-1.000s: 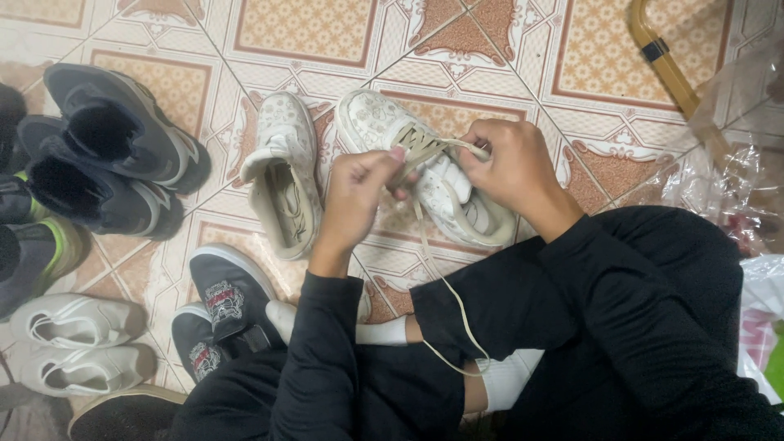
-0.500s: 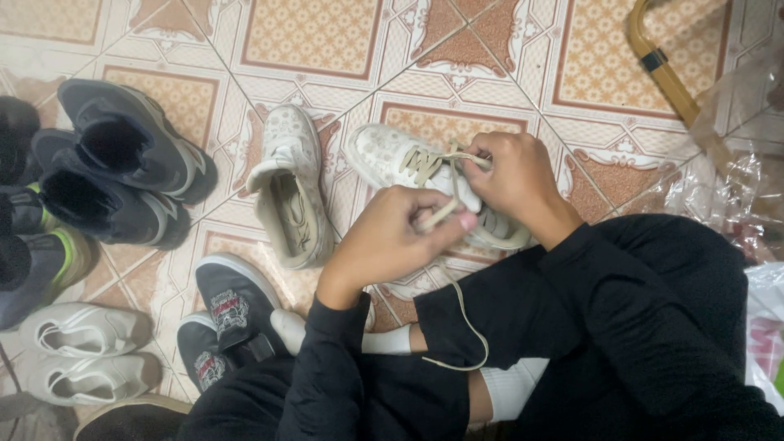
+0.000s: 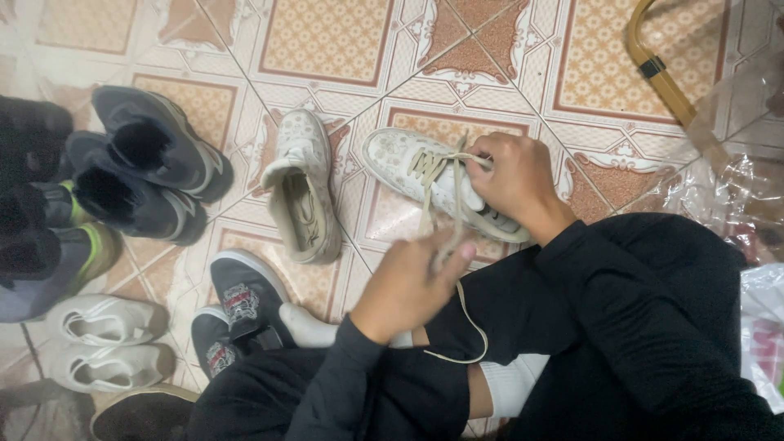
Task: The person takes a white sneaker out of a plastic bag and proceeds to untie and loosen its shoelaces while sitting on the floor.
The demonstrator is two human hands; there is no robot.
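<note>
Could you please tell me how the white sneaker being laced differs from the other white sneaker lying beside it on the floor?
The laced sneaker is held by the right hand, while the left hand pulls its beige lace; the other sneaker lies untouched. The laced sneaker lies angled across a tile, toe toward the other sneaker; the other sneaker points away from the person, its opening showing. Both are off-white with a faint pattern.
</note>
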